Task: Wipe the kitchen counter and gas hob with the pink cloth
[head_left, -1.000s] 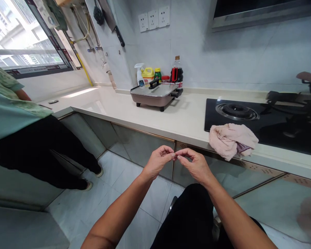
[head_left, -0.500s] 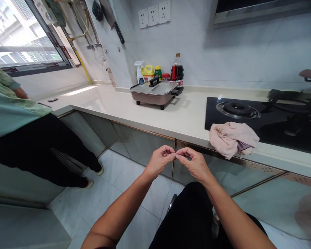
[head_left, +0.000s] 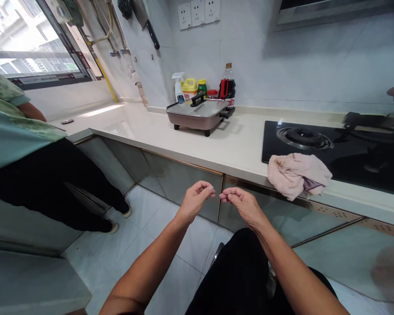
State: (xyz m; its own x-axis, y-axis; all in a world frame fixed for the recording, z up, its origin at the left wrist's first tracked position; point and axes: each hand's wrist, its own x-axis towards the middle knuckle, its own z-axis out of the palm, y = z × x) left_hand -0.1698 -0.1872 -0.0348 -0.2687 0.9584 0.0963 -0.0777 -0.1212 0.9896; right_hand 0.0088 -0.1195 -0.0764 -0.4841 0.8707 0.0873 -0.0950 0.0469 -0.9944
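My left hand (head_left: 197,196) hovers in front of the lower cabinets, thumb pressed to the fingertips in a pinch. Facing it across a small gap is my right hand (head_left: 241,200), its thumb and fingers likewise closed together. No object shows in either pinch. The nearest loose thing to my right hand is a crumpled pink cloth (head_left: 293,175), which hangs partly over the counter edge. Beyond my hands, a lidded electric pan (head_left: 195,118) with a glass lid and black handles stands on the white countertop (head_left: 230,151).
A black gas stove (head_left: 354,162) fills the right of the counter. Behind the pan stand a spray bottle (head_left: 179,87), a yellow jug (head_left: 189,87) and a dark sauce bottle (head_left: 227,85). A cleaver (head_left: 146,24) hangs on the wall. At left stands another person (head_left: 22,122).
My hands have drawn apart, so their touching fingertips now have a gap between them. The view has shifted slightly. The other person's arm shows a little more.
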